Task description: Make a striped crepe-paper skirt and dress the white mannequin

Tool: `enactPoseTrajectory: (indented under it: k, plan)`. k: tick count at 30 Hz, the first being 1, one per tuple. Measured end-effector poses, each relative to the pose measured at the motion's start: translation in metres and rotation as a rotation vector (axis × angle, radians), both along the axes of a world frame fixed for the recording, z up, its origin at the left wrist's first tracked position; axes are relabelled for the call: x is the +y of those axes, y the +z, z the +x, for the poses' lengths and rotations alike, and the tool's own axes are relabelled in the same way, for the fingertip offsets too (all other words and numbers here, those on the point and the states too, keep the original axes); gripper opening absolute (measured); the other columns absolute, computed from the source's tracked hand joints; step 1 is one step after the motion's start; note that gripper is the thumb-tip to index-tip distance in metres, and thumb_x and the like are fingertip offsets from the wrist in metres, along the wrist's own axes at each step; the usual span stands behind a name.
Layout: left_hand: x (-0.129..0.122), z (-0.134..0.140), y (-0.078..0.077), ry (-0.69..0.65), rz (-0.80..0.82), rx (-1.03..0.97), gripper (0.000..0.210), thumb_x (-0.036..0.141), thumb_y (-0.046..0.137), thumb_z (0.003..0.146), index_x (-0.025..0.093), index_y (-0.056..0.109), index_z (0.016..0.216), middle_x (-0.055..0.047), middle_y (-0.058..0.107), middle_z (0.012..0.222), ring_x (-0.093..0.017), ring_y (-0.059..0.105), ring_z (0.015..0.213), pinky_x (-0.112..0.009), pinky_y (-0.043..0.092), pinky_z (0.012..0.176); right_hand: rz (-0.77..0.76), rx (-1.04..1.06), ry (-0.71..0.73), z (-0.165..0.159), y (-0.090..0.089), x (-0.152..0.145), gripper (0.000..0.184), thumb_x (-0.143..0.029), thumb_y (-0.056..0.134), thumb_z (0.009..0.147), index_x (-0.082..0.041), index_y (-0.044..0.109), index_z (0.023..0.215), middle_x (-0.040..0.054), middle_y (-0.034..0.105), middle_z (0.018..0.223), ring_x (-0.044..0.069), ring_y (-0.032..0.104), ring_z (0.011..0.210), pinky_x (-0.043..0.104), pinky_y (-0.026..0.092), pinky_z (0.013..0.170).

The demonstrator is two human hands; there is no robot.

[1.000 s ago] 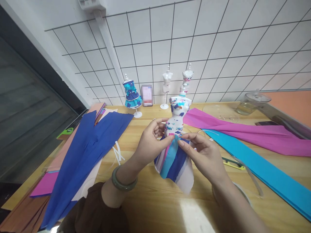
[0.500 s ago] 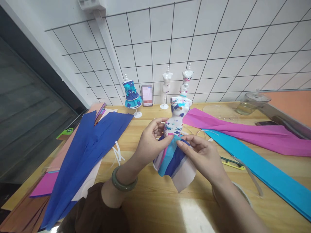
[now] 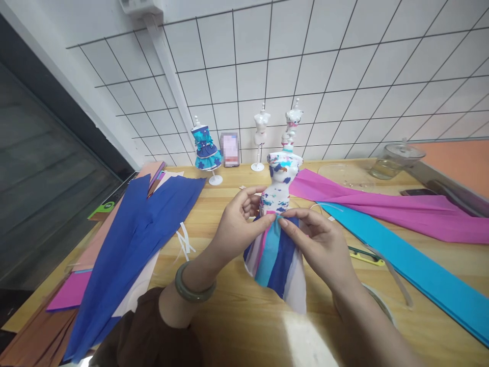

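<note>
A small white dress form (image 3: 278, 176), blotched with blue, pink and teal, stands upright before me. Around its lower part hangs a paper skirt (image 3: 272, 255) in pink, light blue, dark blue and white stripes. My left hand (image 3: 244, 211) grips the form's left side, its thumb pressing the skirt's top edge and its fingers curled behind. Opposite it, my right hand (image 3: 315, 234) pinches the skirt's top edge between thumb and forefinger. The two thumbs nearly meet at the light blue stripe. Behind the form, the fingertips of my left hand are partly hidden.
Blue crepe paper (image 3: 141, 234) lies at left, near white strips (image 3: 185, 239). Pink paper (image 3: 367, 204) and light blue paper (image 3: 412, 265) stretch rightward beside a yellow-green cutter (image 3: 367, 256). Along the wall stand a dressed mini form (image 3: 206, 148), a phone (image 3: 230, 149), a bare form (image 3: 261, 130) and a glass pot (image 3: 393, 160).
The skirt's light blue and white stripes now hang straighter and lower, and the white flap has swung down to the right. Both hands keep their hold at the top edge.
</note>
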State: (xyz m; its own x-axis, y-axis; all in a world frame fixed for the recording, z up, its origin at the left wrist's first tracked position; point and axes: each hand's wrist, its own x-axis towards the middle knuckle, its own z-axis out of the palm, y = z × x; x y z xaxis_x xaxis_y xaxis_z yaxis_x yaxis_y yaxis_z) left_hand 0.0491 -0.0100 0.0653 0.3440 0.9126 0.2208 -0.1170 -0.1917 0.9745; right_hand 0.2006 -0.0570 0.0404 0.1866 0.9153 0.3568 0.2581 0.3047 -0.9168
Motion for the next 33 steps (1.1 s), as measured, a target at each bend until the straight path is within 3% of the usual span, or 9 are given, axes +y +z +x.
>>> enactPoseTrajectory:
  k: [3, 16, 28, 33]
  plan:
    - [0.0, -0.0002, -0.0008, -0.034, -0.006, -0.029, 0.047, 0.016, 0.07, 0.07, 0.019, 0.05, 0.113, -0.006, 0.059, 0.102, -0.015, 0.057, 0.099, -0.026, 0.046, 0.086, 0.029, 0.052, 0.005, -0.0005, -0.0007, 0.0009, 0.011, -0.029, 0.067, 0.076, -0.023, 0.064, 0.085, 0.0025, 0.066, 0.085, 0.019, 0.061, 0.083, 0.034, 0.047, 0.077]
    - [-0.0002, -0.0007, -0.0032, -0.069, -0.041, -0.05, 0.048, 0.019, 0.072, 0.069, 0.02, 0.05, 0.111, -0.005, 0.062, 0.101, -0.015, 0.059, 0.098, -0.026, 0.046, 0.085, -0.016, 0.126, -0.001, -0.0022, -0.0002, 0.0025, 0.013, -0.033, 0.067, 0.076, -0.021, 0.062, 0.08, 0.003, 0.064, 0.078, 0.018, 0.06, 0.075, 0.031, 0.048, 0.07]
    - [0.0004, 0.0039, -0.0027, -0.054, -0.114, -0.069, 0.045, 0.019, 0.072, 0.068, 0.019, 0.046, 0.106, -0.005, 0.064, 0.1, -0.015, 0.062, 0.091, -0.026, 0.047, 0.08, -0.014, 0.046, 0.001, -0.0011, 0.0018, 0.0007, 0.013, -0.031, 0.067, 0.076, -0.022, 0.061, 0.082, 0.0023, 0.063, 0.082, 0.018, 0.059, 0.078, 0.031, 0.045, 0.072]
    - [0.0032, 0.0003, -0.0038, -0.024, -0.089, -0.037, 0.046, 0.02, 0.07, 0.07, 0.019, 0.047, 0.109, -0.006, 0.065, 0.099, -0.014, 0.062, 0.089, -0.025, 0.047, 0.078, -0.086, 0.036, -0.039, 0.0043, 0.0021, 0.003, 0.02, -0.034, 0.069, 0.074, -0.021, 0.061, 0.088, 0.0035, 0.063, 0.085, 0.017, 0.058, 0.074, 0.031, 0.046, 0.064]
